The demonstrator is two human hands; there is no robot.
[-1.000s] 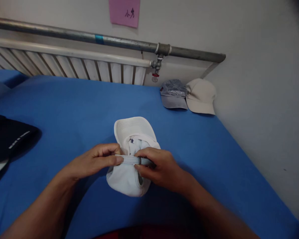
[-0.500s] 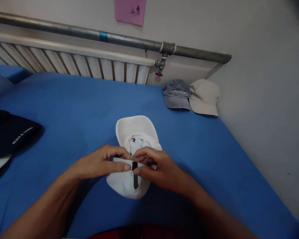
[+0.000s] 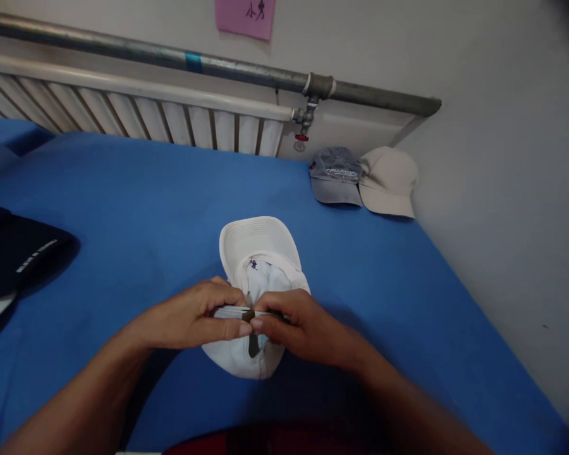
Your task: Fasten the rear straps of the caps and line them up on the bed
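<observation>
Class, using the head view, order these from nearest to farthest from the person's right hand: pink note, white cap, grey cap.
1. White cap: nearest, touched by the right hand.
2. Grey cap: ahead and to the right.
3. Pink note: farthest, high up at the view's top edge.

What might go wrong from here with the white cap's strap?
1. Slipping: the left hand and right hand pinch the narrow strap near their fingertips, so it might slide out.
2. Hidden misalignment: the fingers cover much of the strap, so a twist could go unseen.
3. Shifting: neither hand holds the brim, so a tug may turn the white cap.
</observation>
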